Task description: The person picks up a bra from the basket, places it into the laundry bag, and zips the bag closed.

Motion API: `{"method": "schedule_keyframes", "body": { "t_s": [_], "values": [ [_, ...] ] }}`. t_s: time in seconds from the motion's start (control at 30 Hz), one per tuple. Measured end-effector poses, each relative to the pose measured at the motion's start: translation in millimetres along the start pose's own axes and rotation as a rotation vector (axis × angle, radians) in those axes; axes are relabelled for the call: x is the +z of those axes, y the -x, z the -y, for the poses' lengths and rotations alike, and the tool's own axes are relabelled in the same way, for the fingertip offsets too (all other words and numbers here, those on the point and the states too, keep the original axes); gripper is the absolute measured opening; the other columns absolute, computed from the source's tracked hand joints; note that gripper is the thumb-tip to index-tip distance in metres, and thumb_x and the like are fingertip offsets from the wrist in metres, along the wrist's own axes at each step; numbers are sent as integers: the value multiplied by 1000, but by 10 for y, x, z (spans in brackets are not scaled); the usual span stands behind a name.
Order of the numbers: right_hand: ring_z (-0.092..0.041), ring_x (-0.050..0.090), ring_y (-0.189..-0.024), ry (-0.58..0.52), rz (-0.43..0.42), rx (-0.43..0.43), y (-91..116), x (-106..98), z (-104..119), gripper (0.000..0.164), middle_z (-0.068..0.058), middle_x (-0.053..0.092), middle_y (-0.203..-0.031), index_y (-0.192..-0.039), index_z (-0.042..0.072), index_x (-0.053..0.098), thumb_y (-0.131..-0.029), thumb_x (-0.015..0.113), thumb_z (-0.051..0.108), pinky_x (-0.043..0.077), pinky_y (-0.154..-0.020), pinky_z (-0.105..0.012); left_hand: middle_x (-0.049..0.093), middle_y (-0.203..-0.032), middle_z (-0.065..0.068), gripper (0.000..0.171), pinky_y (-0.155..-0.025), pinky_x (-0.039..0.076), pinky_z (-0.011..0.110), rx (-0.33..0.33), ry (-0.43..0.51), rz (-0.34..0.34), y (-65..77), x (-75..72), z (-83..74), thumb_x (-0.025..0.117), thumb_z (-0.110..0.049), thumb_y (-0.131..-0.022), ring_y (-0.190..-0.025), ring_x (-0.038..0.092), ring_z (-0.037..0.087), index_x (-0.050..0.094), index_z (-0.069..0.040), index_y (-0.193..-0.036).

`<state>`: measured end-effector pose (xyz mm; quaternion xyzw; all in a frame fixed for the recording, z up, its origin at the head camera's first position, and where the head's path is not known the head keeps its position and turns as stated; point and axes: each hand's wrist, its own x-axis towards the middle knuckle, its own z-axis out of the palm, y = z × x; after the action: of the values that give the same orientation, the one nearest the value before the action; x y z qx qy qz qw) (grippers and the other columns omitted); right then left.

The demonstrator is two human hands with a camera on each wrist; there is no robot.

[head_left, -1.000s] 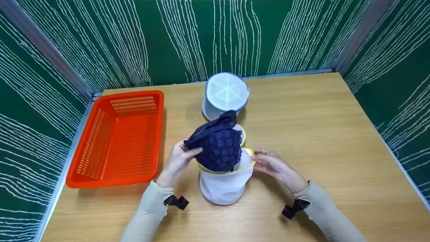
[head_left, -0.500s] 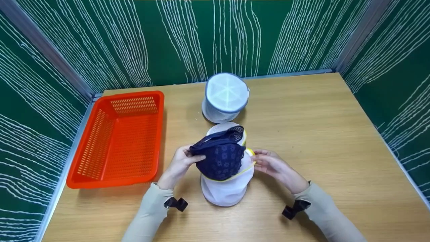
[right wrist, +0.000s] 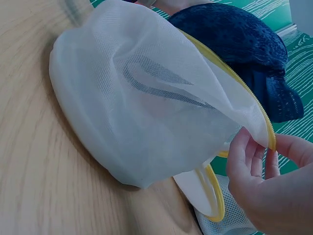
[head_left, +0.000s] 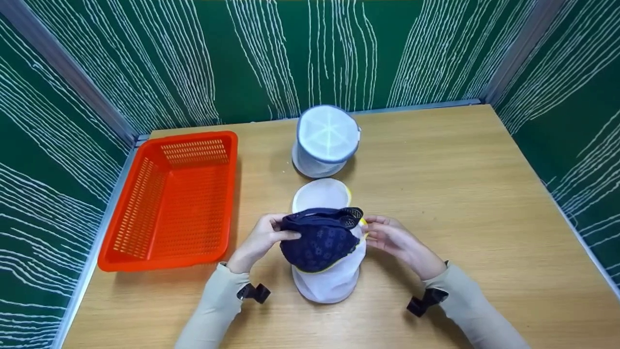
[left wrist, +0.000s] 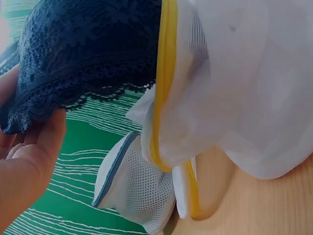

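A navy lace bra point(head_left: 319, 242) lies folded cup on cup at the mouth of a white mesh laundry bag point(head_left: 327, 286) with a yellow zip edge. My left hand point(head_left: 261, 238) pinches the bra at its left side, thumb on top. The right hand point(head_left: 395, 240) pinches the yellow rim of the bag between thumb and fingers, as the right wrist view shows. Behind the bra stands the bag's round white lid point(head_left: 321, 194), folded back. In the left wrist view the bra's lace edge point(left wrist: 98, 73) reaches into the opening; its far part is hidden by the bag.
Farther back stands a second mesh laundry bag point(head_left: 327, 138) with a blue-grey rim, its lid shut. An orange plastic basket point(head_left: 164, 264) sits at the left of the wooden table point(head_left: 460, 194). Green walls point(head_left: 290, 63) with white lines enclose the back and sides.
My left hand has lowered the bra toward me and down onto the bag's mouth, uncovering the lid behind it. The right hand keeps its hold on the rim almost unmoved.
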<state>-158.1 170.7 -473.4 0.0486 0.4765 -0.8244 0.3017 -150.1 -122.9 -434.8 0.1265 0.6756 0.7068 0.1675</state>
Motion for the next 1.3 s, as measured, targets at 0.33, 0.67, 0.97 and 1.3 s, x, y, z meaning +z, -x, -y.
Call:
{"method": "schedule_keyframes", "body": {
  "t_s": [0.33,0.67,0.97,1.3],
  "values": [
    [-14,59,-80,-22,34,0,-10,12,16,16,-3,61,-86,-93,4,53,-87,41,-5,48,-76,-29,63,-84,-6,23,-76,47,23,109,30,-82,-47,33,70,63,11,-70,-80,59,9,63,4,-92],
    [-14,58,-80,-7,-6,-5,13,-16,29,17,-3,60,-85,-92,6,55,-88,41,-4,48,-76,-29,61,-80,-6,19,-70,47,20,49,28,-37,-73,93,230,62,13,-71,-76,57,7,60,7,-89],
    [-16,59,-81,-23,-26,6,40,-2,50,15,-4,62,-87,-91,6,57,-88,44,-2,48,-76,-29,64,-92,8,31,-79,46,24,25,-118,31,-47,99,304,65,9,-70,-82,58,7,57,17,-98],
    [-13,60,-77,9,24,-44,12,33,42,24,-3,63,-82,-84,8,61,-84,43,-8,49,-73,-27,64,-80,14,16,-71,44,19,62,-376,-33,78,171,43,66,7,-68,-71,52,6,64,10,-83]
  ]
}}
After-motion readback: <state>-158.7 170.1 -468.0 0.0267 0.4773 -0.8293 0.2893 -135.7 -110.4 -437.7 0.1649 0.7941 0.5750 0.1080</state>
